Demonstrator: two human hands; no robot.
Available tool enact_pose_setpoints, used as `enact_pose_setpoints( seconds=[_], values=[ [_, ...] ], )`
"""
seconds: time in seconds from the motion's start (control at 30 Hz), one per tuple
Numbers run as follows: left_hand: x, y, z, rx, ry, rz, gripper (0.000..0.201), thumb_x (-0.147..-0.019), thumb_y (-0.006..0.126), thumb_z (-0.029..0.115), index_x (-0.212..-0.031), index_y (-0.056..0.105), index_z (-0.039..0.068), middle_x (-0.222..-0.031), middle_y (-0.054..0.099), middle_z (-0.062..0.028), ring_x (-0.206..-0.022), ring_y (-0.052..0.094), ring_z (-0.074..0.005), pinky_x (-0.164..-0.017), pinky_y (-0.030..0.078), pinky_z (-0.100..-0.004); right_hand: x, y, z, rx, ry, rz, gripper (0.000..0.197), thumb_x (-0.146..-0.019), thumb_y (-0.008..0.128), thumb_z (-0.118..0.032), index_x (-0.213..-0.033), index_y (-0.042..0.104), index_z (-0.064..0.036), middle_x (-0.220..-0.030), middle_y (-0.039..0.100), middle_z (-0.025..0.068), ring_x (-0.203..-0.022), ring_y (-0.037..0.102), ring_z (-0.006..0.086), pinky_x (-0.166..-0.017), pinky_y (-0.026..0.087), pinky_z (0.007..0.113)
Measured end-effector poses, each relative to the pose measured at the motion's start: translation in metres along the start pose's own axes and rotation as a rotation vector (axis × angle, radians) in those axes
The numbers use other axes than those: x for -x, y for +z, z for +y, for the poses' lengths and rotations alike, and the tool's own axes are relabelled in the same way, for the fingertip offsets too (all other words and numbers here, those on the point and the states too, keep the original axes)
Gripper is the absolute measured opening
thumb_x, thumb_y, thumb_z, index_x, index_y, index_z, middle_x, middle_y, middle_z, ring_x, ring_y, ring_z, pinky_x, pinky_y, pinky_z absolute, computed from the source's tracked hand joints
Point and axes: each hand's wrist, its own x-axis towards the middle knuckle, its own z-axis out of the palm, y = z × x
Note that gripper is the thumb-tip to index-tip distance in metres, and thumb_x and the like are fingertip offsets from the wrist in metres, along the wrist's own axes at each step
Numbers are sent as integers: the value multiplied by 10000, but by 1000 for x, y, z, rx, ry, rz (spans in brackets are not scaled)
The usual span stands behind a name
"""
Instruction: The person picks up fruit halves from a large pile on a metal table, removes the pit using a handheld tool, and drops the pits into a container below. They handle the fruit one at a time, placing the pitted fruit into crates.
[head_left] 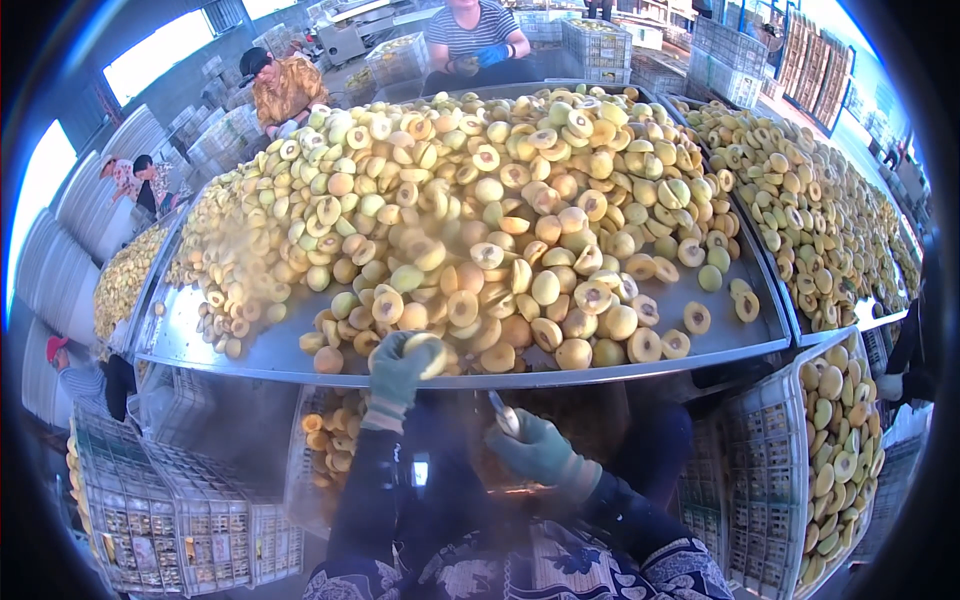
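Cannot make out details on the stone fruit, blurred and partly covered by the left hand; cannot tell knife from scoop in the metal-tipped tool, partly hidden in the right hand; cannot see all of the fruit crate, partly behind the left sleeve; see the patterned garment cut off by the lower edge, the striped-shirted co-worker by the upper; find people at far left too small to read.

The fruit is yellow, gloves grey-green, garment blue-and-white floral.
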Motion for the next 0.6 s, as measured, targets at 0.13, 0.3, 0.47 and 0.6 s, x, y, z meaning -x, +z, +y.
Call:
enact_pose_setpoints(
  seconds=[0.13, 0.3, 0.47, 0.6],
  values=[
    [48, 27, 54, 666, -94, -301, 277, -840, 595, 176, -1025, 582, -30, -954, 641, -97, -780, 607, -133, -704, 497, -239, 9, 19, -33, 642, -280, 136, 233, -902, 554, -287, -954, 578, -62, -720, 608, 54, -661, 581, 159, -611, 453, 306],
    [81, 55, 80, 858, 39, -341, 370, -965, 410, 244, -1133, 525, -65, -1138, 584, -168, -940, 608, -238, -811, 511, -311, 39, 27, -62, 725, -324, 221, 268, -903, 542, -302, -969, 564, -44, -768, 621, 164, -734, 612, 324, -685, 455, 403],
    [91, 65, 79, 699, 112, -371, 421, -1011, 307, 278, -1191, 499, -49, -1180, 553, -145, -942, 618, -229, -819, 521, -335, 46, 6, -54, 1051, -332, 282, 327, -814, 608, -215, -1083, 537, -43, -843, 633, 198, -802, 629, 365, -719, 476, 431],
    [96, 66, 85, 714, 39, -367, 423, -1002, 338, 296, -1183, 507, -46, -1167, 559, -134, -917, 623, -210, -782, 531, -323, 38, -1, -45, 1056, -227, 260, 348, -793, 615, -213, -1087, 530, -46, -882, 618, 242, -857, 591, 422, -729, 465, 459]
  ],
)
